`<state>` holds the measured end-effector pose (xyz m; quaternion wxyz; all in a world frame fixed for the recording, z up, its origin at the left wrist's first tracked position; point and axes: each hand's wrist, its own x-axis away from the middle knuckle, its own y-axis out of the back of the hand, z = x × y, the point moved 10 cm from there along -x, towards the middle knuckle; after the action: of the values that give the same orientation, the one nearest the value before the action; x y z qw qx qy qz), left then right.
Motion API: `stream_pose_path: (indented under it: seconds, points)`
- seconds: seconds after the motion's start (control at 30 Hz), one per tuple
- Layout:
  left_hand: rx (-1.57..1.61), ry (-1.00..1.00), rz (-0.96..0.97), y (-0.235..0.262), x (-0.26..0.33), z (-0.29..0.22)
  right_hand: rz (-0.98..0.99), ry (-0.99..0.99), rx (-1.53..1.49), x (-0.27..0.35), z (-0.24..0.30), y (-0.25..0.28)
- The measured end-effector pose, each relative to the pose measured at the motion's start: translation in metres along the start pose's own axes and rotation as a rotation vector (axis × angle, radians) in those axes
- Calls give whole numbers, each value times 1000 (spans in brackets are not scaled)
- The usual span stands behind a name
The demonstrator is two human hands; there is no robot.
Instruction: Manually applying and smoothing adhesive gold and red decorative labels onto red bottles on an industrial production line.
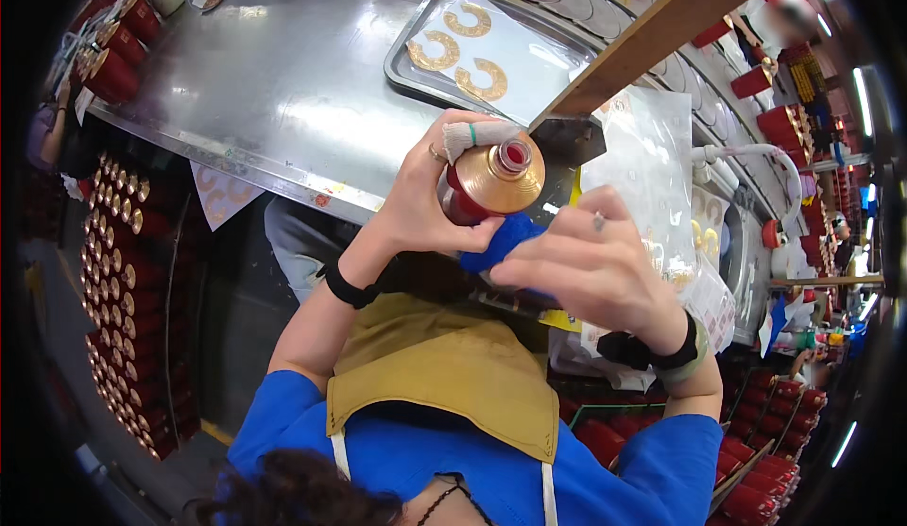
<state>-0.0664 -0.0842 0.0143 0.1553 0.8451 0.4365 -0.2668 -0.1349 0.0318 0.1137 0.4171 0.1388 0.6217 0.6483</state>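
Observation:
My left hand [425,186] is wrapped round a red bottle [466,203] with a ribbed gold shoulder and an uncapped neck, tilted toward me. A white finger sleeve with a green band [477,136] covers one finger along the gold shoulder. Just right of the bottle, my right hand [586,260] is held with its fingers curled and drawn together. What they hold, if anything, is hidden. A bunched blue cloth [515,235] lies below the bottle, between my two hands. Beyond them, several C-shaped gold labels [436,51] sit on a white sheet in a metal tray [395,65].
A steel table [255,82] spans the front. A wooden bar [652,30] slants over its right side. Clear sheeting [647,148] lies on the right. Red bottles with gold tops [118,271] crowd the lower left; more red bottles [756,479] stand at the lower right.

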Motion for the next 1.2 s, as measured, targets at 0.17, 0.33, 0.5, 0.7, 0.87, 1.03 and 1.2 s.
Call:
stream_pose_path:
  seconds: [0.17, 0.33, 0.5, 0.7, 0.87, 1.03, 1.2]
  points:
    - [-61, -19, -21, 3, 12, 4, -294, -50, 135, 3, -19, 17]
    - [115, 34, -5, -8, 13, 11, -179, -28, -10, -8, -25, 23]
    - [-272, -45, -125, -2, 14, -1, -112, -42, -41, 5, -30, 16]
    - [-37, -20, -15, -14, 12, 5, -255, -31, 49, -2, -48, 36]
    - [-119, 179, -42, -19, 19, 24, -139, -142, -100, 17, -50, 21]
    - [-45, 154, -89, -8, 22, 37, -190, -375, -442, 36, -58, 2]
    - [95, 310, -161, 9, -2, 26, -474, -854, -665, 95, -77, -5]
